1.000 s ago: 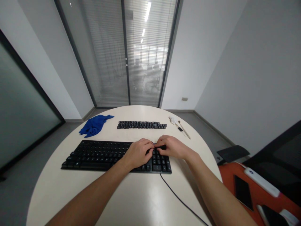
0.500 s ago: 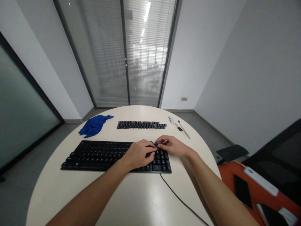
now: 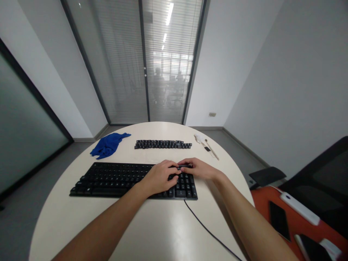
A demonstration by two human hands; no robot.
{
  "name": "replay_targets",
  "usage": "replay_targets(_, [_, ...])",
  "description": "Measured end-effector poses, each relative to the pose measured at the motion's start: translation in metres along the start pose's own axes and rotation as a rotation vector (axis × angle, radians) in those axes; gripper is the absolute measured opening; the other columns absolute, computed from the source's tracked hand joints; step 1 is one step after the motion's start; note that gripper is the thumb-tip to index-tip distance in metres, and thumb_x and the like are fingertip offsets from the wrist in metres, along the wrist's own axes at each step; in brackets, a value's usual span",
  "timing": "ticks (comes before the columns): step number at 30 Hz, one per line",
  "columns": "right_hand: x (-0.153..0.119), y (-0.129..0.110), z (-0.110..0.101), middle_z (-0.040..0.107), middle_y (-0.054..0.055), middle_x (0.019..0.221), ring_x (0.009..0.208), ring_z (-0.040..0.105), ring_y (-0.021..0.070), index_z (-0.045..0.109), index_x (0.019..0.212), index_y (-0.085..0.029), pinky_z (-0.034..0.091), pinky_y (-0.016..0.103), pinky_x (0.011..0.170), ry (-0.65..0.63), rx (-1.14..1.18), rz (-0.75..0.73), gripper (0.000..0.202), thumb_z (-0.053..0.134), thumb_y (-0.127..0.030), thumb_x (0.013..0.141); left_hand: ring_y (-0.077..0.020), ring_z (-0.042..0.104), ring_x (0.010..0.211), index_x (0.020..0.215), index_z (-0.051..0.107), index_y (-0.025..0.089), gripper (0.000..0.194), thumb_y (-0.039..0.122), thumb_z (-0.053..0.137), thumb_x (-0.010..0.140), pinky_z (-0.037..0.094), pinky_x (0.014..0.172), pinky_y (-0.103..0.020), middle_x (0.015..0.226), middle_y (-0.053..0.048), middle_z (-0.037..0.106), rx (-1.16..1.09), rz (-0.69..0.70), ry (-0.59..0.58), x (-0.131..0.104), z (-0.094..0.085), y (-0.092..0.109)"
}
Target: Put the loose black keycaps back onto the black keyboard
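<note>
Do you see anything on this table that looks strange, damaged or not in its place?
Loose black keycaps lie in rows beyond the keyboard, odd because they are off any keyboard. The cable emerges at the keyboard's near edge, which seems unusual. I see no spill; damage cannot be judged.

Black keyboard [image 3: 114,178], seemingly level, flat on the pale round table [image 3: 152,232].

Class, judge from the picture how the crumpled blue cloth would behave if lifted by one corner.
The blue cloth would probably hang limp, since it lies in soft, irregular folds. It is probably light for its spread, as its edges look thin. It seems unlikely to roll, lying low and uneven on the table.
</note>
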State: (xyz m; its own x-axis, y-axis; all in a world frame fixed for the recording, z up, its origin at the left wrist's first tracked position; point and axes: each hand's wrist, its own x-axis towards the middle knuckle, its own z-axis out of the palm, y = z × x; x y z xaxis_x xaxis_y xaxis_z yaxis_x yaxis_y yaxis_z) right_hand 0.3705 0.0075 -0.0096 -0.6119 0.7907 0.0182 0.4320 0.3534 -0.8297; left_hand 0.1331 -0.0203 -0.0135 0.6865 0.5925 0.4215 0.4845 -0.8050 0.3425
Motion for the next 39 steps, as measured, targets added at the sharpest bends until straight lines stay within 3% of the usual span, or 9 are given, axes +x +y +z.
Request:
replay_targets(12, [-0.001, -0.001, 0.001, 0.074, 0.008, 0.114, 0.104, 0.067, 0.0221, 0.07, 0.118, -0.016, 0.05, 0.036, 0.094, 0.024, -0.054, 0.008, 0.037, 0.063, -0.041, 0.092, -0.023, 0.061, 0.112, 0.106, 0.073, 0.022, 0.019, 0.023, 0.06, 0.092, 0.05, 0.102, -0.04, 0.123, -0.005, 0.065, 0.026, -0.003, -0.02, -0.001, 0.002, 0.001])
replay_targets(16, [0.003, 0.021, -0.006, 0.076, 0.009, 0.1, 0.086, 0.069, 0.0203, 0.072, 0.106, -0.014, 0.052, 0.032, 0.081, 0.298, -0.197, 0.118, 0.033, 0.057, -0.041, 0.095, -0.0231, 0.061, 0.112, 0.108, 0.07, 0.021, 0.02, 0.023, 0.06, 0.092, 0.05, 0.102, -0.039, 0.122, -0.006, 0.065, 0.021, -0.006, -0.008, -0.002, 0.003, 0.0])
replay_targets(18, [0.006, 0.033, -0.013, 0.076, 0.009, 0.098, 0.083, 0.068, 0.0195, 0.068, 0.115, -0.016, 0.051, 0.03, 0.078, 0.447, -0.396, 0.216, 0.032, 0.055, -0.036, 0.095, -0.0234, 0.061, 0.112, 0.11, 0.069, 0.021, 0.021, 0.023, 0.059, 0.092, 0.05, 0.102, -0.04, 0.122, -0.007, 0.065, 0.019, -0.013, -0.001, -0.003, 0.002, 0.0])
replay_targets(22, [0.015, 0.048, -0.026, 0.074, 0.01, 0.104, 0.095, 0.066, 0.0223, 0.063, 0.126, -0.016, 0.048, 0.031, 0.086, 0.567, -0.689, 0.4, 0.036, 0.054, -0.027, 0.093, -0.0234, 0.061, 0.111, 0.113, 0.066, 0.021, 0.022, 0.022, 0.058, 0.092, 0.051, 0.101, -0.04, 0.121, -0.007, 0.066, 0.007, -0.021, 0.006, -0.004, 0.001, -0.001])
replay_targets(25, [0.027, 0.051, -0.032, 0.072, 0.014, 0.112, 0.107, 0.063, 0.0264, 0.059, 0.132, -0.014, 0.045, 0.035, 0.094, 0.585, -0.743, 0.442, 0.043, 0.055, -0.024, 0.091, -0.0234, 0.061, 0.11, 0.113, 0.065, 0.022, 0.023, 0.022, 0.058, 0.092, 0.051, 0.1, -0.04, 0.12, -0.007, 0.066, 0.001, -0.018, 0.008, -0.004, -0.001, -0.002])
replay_targets(32, [0.051, 0.051, -0.038, 0.069, 0.015, 0.118, 0.11, 0.062, 0.0261, 0.05, 0.143, -0.019, 0.045, 0.036, 0.097, 0.559, -0.825, 0.484, 0.046, 0.049, -0.027, 0.098, -0.023, 0.061, 0.11, 0.113, 0.065, 0.02, 0.022, 0.021, 0.059, 0.092, 0.051, 0.1, -0.04, 0.119, -0.007, 0.066, -0.004, -0.014, 0.001, -0.005, -0.002, -0.004])
replay_targets(39, [0.055, 0.043, -0.042, 0.069, 0.015, 0.119, 0.107, 0.064, 0.0267, 0.062, 0.131, -0.024, 0.047, 0.037, 0.093, 0.505, -0.884, 0.524, 0.035, 0.049, -0.028, 0.099, -0.0234, 0.061, 0.11, 0.113, 0.065, 0.021, 0.023, 0.021, 0.058, 0.091, 0.051, 0.1, -0.041, 0.119, -0.007, 0.066, -0.009, -0.016, 0.01, -0.005, 0.0, -0.005])
